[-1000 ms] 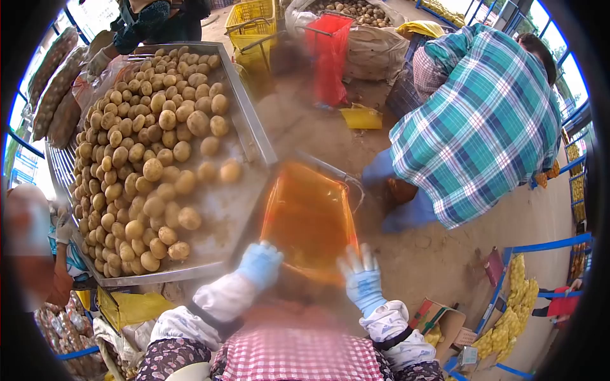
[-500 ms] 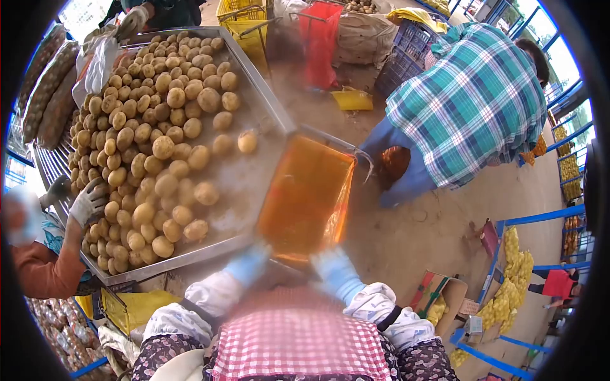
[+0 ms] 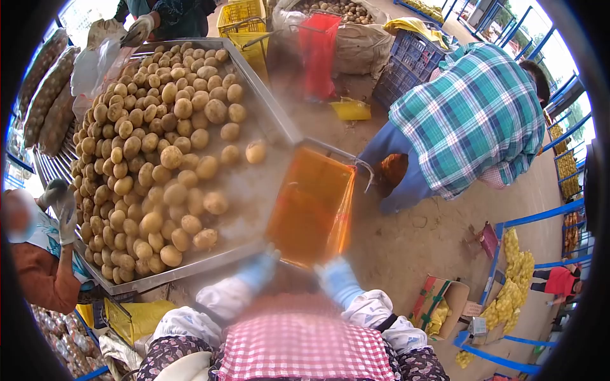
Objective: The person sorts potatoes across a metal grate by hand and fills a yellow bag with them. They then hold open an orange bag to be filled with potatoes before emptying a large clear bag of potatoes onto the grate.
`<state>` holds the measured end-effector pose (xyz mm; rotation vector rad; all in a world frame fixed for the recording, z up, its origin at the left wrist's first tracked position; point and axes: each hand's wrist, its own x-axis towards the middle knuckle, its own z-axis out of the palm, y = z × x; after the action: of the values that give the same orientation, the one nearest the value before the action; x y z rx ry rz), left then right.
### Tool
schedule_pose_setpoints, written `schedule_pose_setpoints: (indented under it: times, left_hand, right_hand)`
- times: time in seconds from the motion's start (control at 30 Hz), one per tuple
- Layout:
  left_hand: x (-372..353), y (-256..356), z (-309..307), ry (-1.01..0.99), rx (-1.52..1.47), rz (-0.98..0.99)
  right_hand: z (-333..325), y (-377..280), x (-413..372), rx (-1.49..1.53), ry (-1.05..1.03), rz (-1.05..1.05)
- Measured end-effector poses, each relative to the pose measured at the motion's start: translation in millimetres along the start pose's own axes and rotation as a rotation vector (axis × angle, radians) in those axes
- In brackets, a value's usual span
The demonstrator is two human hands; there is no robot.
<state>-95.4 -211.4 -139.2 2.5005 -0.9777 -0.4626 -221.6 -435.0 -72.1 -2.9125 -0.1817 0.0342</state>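
An orange bag [image 3: 311, 213], its mouth spread wide, hangs at the corner of a metal sorting table [image 3: 254, 181]. A metal bar with a hook [image 3: 368, 170] runs along the bag's far edge. My left hand [image 3: 257, 269], in a pale blue glove, closes on the bag's near left corner, beside the table's rim. At the near right corner my right hand [image 3: 340, 280], gloved alike, grips the bag's edge. Haze blurs the fingertips of both hands. Potatoes [image 3: 149, 184] are heaped on the table, left of the bag.
A person in a plaid shirt [image 3: 470, 120] bends over at the right. Another person's gloved hand [image 3: 66, 216] is at the table's left edge. Behind stand a red bag [image 3: 319, 54], yellow crates [image 3: 241, 18] and a blue crate [image 3: 410, 63]. A cardboard box [image 3: 452, 305] lies at the right.
The view has shifted slightly, and both my hands stay at the bag's near edge. At the left, the other person's gloved hand has lifted away from the potatoes.
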Motion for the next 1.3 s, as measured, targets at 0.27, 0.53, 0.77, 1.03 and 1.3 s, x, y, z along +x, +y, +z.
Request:
schedule_pose_setpoints:
  times: [0.27,0.53,0.77,1.03,1.3]
  left_hand:
    - [11,57,-50,-0.087,0.181,0.450]
    - [15,67,-59,-0.166,0.269,0.325]
    - [12,46,-23,0.018,-0.102,0.283]
    - [9,54,-32,-0.221,-0.006,0.242]
    - [-9,43,-42,0.088,-0.063,0.622]
  right_hand:
    - [-10,55,-32,-0.073,-0.055,-0.016]
    - [-5,62,-41,-0.020,-0.038,0.098]
    - [-9,64,-42,0.051,0.104,0.063]
    - [-8,62,-49,0.018,0.004,0.089]
    - [-49,16,-38,-0.077,0.104,0.092]
